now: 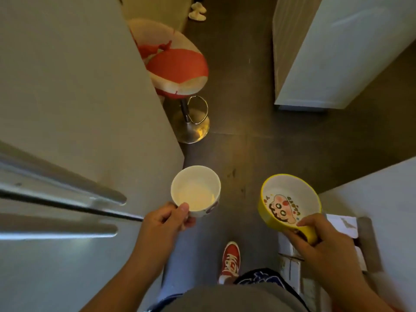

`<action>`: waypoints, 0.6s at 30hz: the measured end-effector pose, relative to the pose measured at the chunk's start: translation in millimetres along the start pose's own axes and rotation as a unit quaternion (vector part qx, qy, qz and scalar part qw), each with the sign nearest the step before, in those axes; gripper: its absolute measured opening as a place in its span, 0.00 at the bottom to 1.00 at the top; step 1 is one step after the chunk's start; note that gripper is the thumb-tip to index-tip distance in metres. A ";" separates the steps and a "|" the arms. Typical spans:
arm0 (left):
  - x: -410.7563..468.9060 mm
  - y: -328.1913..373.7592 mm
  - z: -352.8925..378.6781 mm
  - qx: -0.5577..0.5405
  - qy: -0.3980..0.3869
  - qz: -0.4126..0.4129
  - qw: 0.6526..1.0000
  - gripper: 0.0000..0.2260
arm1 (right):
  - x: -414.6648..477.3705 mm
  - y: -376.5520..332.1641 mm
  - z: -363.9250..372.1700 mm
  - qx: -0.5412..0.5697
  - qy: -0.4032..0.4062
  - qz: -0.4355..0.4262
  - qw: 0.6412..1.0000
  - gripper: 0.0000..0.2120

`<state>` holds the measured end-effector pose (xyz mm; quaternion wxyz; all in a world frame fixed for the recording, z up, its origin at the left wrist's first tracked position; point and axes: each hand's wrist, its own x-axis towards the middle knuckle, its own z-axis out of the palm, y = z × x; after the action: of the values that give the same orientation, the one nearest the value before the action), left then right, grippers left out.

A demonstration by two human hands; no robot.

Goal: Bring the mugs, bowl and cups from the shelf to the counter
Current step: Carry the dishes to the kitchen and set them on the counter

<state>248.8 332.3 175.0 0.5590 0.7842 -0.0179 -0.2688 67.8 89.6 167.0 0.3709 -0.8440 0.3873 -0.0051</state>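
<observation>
My left hand (167,218) grips a white mug (195,191) by its near side, thumb over the rim; the mug is upright and looks empty. A yellow bowl (289,202) with a cartoon face printed inside is held in my right hand (315,235), which grasps its near rim, and the bowl tilts slightly toward me. Both are carried at waist height above the dark floor, about a hand's width apart.
A tall grey fridge (74,104) with long handles fills the left. Ahead stands a red and white bar stool (177,64) on a chrome base. White counters lie at the upper right (337,52) and right (382,199). Cardboard boxes (290,266) sit low right. My red shoe (230,258) is on the floor.
</observation>
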 end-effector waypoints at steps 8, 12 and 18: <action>94.3 43.7 39.9 0.036 0.013 -0.007 0.999 0.16 | 120.0 -9.5 -36.0 0.021 0.049 -0.001 0.999 0.14; 157.1 63.6 59.6 0.054 0.001 0.000 0.999 0.13 | 173.6 -18.8 -41.3 0.027 0.046 0.008 0.999 0.15; 278.3 108.4 111.5 0.053 -0.048 0.012 0.997 0.17 | 254.3 -30.9 -49.5 0.032 0.051 0.065 0.996 0.14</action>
<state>467.0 103.6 133.6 0.5181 0.7989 -0.0684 -0.2977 251.2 -95.3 151.5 0.3769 -0.8034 0.4595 -0.0361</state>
